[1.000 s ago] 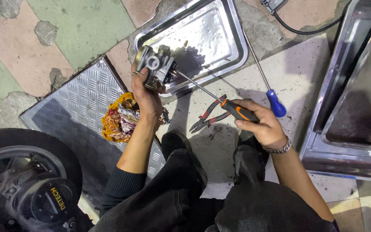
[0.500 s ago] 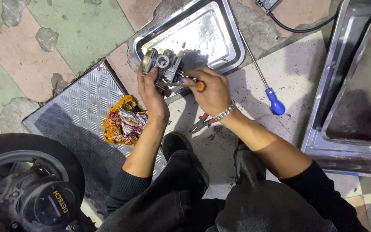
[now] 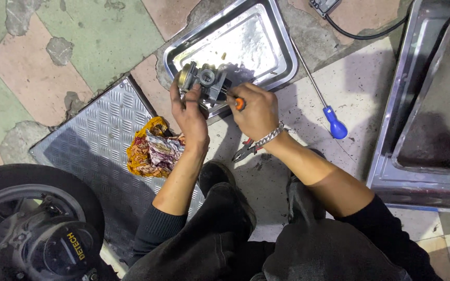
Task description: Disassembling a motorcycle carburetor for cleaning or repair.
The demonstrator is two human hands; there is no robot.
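- Since the earlier frames, the right hand had left the pliers on the floor and come up to the engine part, bringing the orange-handled screwdriver with it; in the latest step it had settled closer against the part, while the left hand kept its hold throughout.
- The left hand was closed around the grey metal engine part, gripping it from below and from the left, with the thumb across its front.
- The part was held in the air at the upper middle of the frame, over the near rim of the shiny metal tray.
- The right hand was closed around the screwdriver, of which only the orange end of the handle showed between the fingers; the shaft pointed left into the part, and its tip was hidden.
- A metal chain bracelet sat on the right wrist.
- The pliers, with red and black handles, lay on the floor just below the right wrist, partly hidden by it.
- A second screwdriver with a blue handle lay on the floor to the right of the hands, its long shaft running up toward the tray.
- A crumpled orange and red rag lay on the ribbed metal plate at the left, just beside the left forearm.
- A black wheel filled the lower left corner.
- A large metal basin stood along the right edge of the frame, and a black cable ran across the floor at the top.
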